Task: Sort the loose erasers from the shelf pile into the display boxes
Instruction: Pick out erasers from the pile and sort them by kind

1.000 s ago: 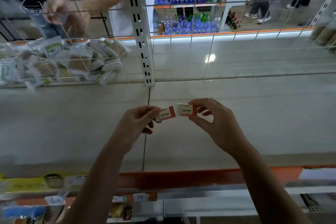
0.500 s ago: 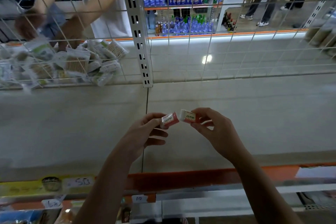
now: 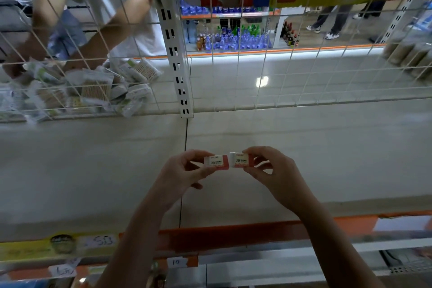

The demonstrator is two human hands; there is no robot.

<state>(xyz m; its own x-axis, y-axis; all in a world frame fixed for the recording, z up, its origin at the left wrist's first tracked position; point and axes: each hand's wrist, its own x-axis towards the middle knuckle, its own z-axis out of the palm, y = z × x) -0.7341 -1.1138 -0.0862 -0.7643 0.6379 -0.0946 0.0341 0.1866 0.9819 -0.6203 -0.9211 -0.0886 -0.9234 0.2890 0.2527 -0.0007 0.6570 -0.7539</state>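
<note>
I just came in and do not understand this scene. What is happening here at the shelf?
A person holds two small erasers over a pale shelf. The left hand pinches one eraser, and the right hand pinches the other eraser, side by side with labels facing up. No display box is in view. Behind the wire grid, another person reaches into a pile of packets.

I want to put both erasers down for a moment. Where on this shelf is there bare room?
The shelf deck is bare on both sides of its centre seam, from the wire grid back forward to the orange front rail. The left hand and right hand each pinch an eraser above it. Crowded: only behind the grid at far left, the packet pile.
</note>
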